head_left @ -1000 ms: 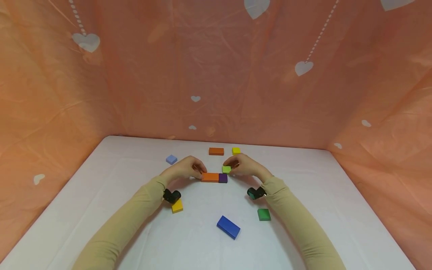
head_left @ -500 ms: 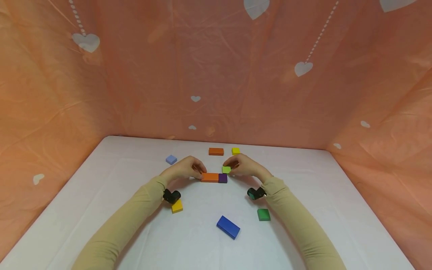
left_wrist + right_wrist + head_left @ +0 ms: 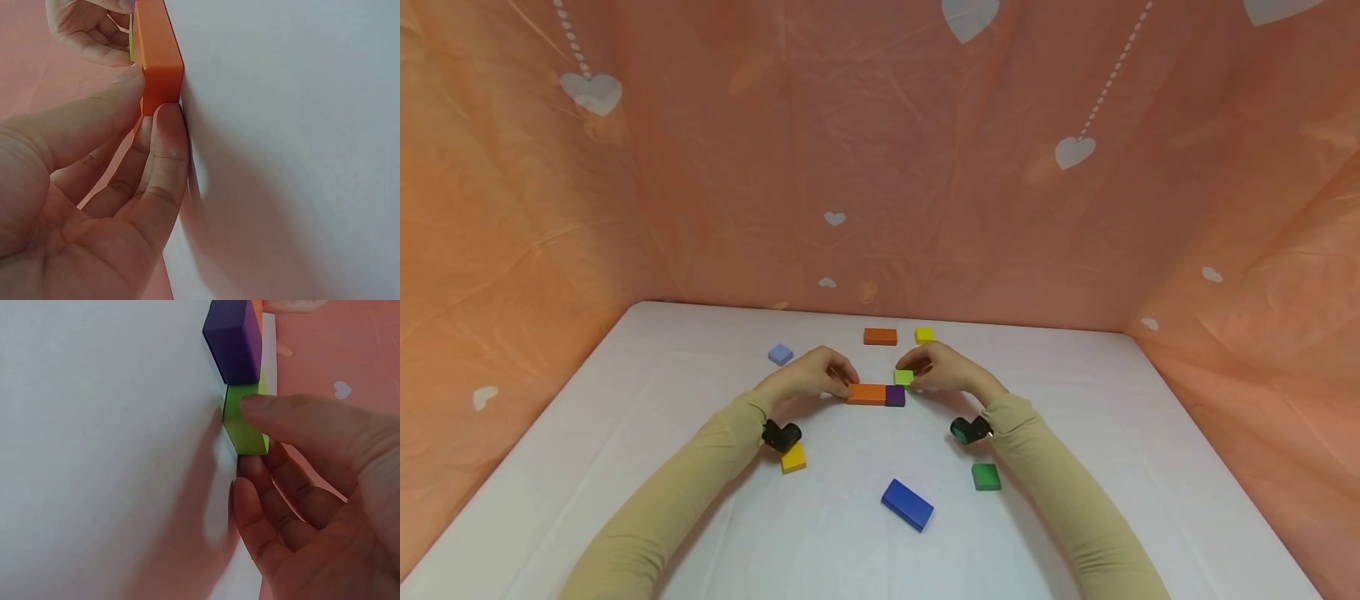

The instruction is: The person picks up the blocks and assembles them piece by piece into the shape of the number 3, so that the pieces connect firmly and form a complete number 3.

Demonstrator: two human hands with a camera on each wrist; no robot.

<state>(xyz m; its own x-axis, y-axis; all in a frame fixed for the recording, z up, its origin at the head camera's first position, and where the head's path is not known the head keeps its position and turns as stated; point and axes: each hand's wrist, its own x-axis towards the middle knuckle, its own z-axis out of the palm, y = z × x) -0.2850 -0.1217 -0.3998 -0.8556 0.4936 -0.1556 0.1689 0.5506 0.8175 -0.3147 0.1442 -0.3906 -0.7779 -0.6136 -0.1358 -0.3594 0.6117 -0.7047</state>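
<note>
My left hand (image 3: 816, 372) pinches the left end of an orange block (image 3: 867, 395), thumb and fingers at its edges in the left wrist view. Against that block's right end sits a small purple block (image 3: 895, 396). My right hand (image 3: 946, 367) holds a lime green block (image 3: 903, 378), which lies just behind the purple one. In the right wrist view the thumb (image 3: 275, 412) presses on the lime green block (image 3: 247, 434), and it touches the purple block (image 3: 234, 353). The right fingers curl behind, partly hidden.
Farther back on the white table (image 3: 700, 517) lie an orange-brown block (image 3: 880, 337), a yellow block (image 3: 924, 335) and a light blue block (image 3: 781, 354). Nearer are a golden yellow block (image 3: 793, 459), a blue block (image 3: 907, 505) and a green block (image 3: 987, 477). An orange curtain surrounds the table.
</note>
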